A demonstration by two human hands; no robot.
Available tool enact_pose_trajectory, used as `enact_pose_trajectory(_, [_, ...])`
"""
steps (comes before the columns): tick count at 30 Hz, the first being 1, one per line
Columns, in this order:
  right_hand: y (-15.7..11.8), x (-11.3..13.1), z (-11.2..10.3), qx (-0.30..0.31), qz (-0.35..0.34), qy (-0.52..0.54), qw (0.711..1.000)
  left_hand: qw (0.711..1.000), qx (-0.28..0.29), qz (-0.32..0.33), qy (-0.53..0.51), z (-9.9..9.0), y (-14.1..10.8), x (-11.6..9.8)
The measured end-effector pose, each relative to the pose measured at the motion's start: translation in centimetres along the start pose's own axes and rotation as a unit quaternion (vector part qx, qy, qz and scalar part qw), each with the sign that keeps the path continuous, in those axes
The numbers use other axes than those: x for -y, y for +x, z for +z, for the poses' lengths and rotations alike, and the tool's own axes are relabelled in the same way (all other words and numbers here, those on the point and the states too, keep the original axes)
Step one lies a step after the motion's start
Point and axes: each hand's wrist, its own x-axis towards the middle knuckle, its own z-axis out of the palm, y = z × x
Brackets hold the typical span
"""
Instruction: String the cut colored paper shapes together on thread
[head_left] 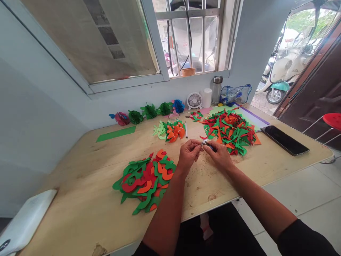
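Over the middle of the table, my left hand (190, 153) and my right hand (220, 156) meet at the fingertips. In my right hand is a small hand tool (205, 142) with a silver tip and dark handles; whether it is pliers or snips I cannot tell. My left thumb and fingers are pinched together at the tool's tip, and what they hold is too small to make out. Left of my forearm lies a pile of green, red and orange cut-out shapes (149, 181). Just beyond my right hand is a heap of colored scraps (231, 129).
Smaller cut-outs (174, 131) and a white pen (186, 130) lie ahead. A green strip (116, 134) is farther left. Paper flowers (149, 111), a small fan (194, 101) and a glass bottle (217, 90) line the wall. A phone (285, 139) rests near the right edge.
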Motion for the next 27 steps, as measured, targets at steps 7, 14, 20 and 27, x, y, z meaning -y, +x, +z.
enact_pose_trajectory(7, [-0.06,0.1,-0.04,-0.001,-0.011,0.006,1.0,1.0,0.001,-0.005,-0.001,0.04,-0.08,-0.01])
enact_pose_trajectory(14, [-0.01,0.09,-0.13,-0.002,-0.011,0.003,1.0,1.0,-0.004,-0.013,-0.001,0.03,-0.04,0.01])
enact_pose_trajectory(20, [0.02,-0.04,-0.11,-0.005,-0.015,-0.01,1.0,1.0,-0.002,-0.012,-0.001,0.04,-0.02,0.14])
enact_pose_trajectory(27, [-0.03,-0.02,-0.07,-0.018,-0.006,-0.021,1.0,1.0,0.005,-0.012,-0.006,0.0,-0.01,0.2])
